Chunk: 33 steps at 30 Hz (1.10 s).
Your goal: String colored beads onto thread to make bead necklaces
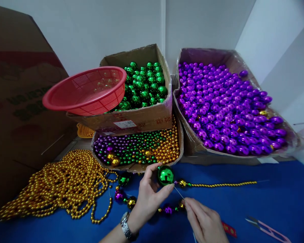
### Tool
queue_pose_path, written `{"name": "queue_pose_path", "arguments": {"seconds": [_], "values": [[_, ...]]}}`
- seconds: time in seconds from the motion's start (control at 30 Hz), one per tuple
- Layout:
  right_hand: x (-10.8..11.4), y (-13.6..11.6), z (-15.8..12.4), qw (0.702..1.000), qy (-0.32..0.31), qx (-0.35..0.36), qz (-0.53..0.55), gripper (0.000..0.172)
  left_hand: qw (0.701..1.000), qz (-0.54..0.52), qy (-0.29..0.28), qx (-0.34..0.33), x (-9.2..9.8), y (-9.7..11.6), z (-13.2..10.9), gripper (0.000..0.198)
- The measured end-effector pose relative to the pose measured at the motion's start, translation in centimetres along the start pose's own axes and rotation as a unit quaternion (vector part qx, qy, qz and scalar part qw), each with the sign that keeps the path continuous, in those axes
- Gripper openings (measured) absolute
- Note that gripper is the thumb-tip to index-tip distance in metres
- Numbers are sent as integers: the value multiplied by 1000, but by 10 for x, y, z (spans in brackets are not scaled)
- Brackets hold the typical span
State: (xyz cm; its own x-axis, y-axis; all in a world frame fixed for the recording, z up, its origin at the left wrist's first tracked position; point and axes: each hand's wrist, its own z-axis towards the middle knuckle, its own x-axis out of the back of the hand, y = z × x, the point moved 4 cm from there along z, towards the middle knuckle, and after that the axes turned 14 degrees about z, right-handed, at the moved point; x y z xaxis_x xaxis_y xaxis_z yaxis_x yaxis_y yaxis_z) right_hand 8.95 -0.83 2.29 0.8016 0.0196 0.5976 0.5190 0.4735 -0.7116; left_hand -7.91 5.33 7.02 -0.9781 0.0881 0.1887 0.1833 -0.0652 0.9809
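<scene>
A large shiny green bead (166, 175) is pinched between the thumb and fingers of my left hand (151, 193), just above the blue table cover. My right hand (203, 219) is closed on a thin pale string (178, 192) that runs up to this bead. To the right of the bead, a gold bead (182, 183) and a row of small gold beads (223, 184) lie along a line. Below and left, a purple bead (119, 195), another gold bead (131, 202) and a dark green bead (124, 179) curve around my left hand. A purple bead (167, 209) lies between my wrists.
A heap of gold bead strands (66, 185) spreads at left. Behind stand a box of small mixed beads (136, 148), a box of green balls (144, 84) with a red basket (86, 89) on its edge, and a box of purple balls (223, 108). Pink-handled snips (267, 229) lie at right.
</scene>
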Motion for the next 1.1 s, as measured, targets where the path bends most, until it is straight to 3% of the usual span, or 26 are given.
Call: {"name": "queue_pose_path", "arguments": {"seconds": [0.47, 0.63, 0.83, 0.97, 1.03, 1.1], "values": [[4, -8, 6, 999, 20, 3, 47, 24, 998, -43, -12, 34, 0, 0, 1, 53], [3, -10, 11, 998, 17, -27, 61, 25, 1000, -25, -13, -2, -6, -2, -3, 54], [2, -5, 9, 996, 14, -42, 79, 23, 993, -34, -114, 1, -12, -1, -7, 54], [4, -2, 6, 996, 23, -51, 76, 26, 988, 52, -137, -44, 7, 12, 8, 38], [6, -2, 5, 995, 33, -56, 77, 26, 982, 149, -95, -70, 24, 17, 29, 31], [9, -2, 4, 994, 44, -61, 76, 26, 948, 301, -31, -102, 40, 19, 57, 28]]}}
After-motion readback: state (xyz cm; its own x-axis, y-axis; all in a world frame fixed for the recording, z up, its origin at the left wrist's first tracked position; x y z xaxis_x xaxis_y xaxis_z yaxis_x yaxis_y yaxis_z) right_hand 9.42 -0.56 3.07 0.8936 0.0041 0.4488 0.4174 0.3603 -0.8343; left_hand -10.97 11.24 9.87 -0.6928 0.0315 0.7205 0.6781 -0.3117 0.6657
